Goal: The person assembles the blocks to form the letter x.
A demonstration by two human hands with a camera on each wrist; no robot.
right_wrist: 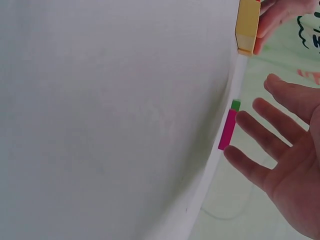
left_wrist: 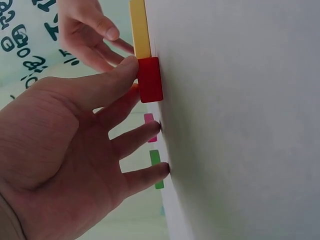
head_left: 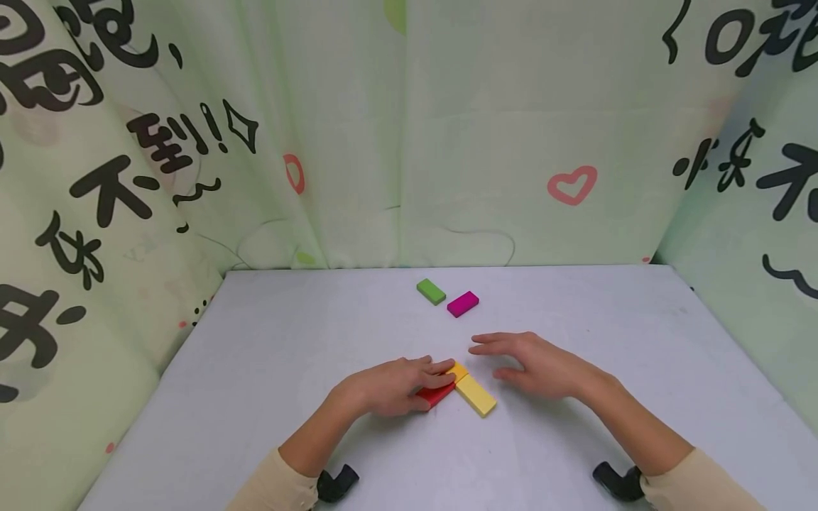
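Note:
A red block (head_left: 438, 394) lies flat on the white table, with its end against a yellow block (head_left: 476, 395). A smaller-looking orange-yellow piece (head_left: 459, 370) adjoins the yellow one's far end, partly hidden by fingers. My left hand (head_left: 399, 385) holds the red block, thumb on the near side and fingers across its far side. In the left wrist view the thumb touches the red block (left_wrist: 150, 80). To the right of the blocks my right hand (head_left: 543, 363) hovers apart from them, its fingers spread and holding nothing.
Farther back on the table (head_left: 307, 312) lie a green block (head_left: 431, 291) and a magenta block (head_left: 463, 304), close together. A pale green curtain (head_left: 473, 142) with black lettering and heart outlines surrounds the table's back and sides.

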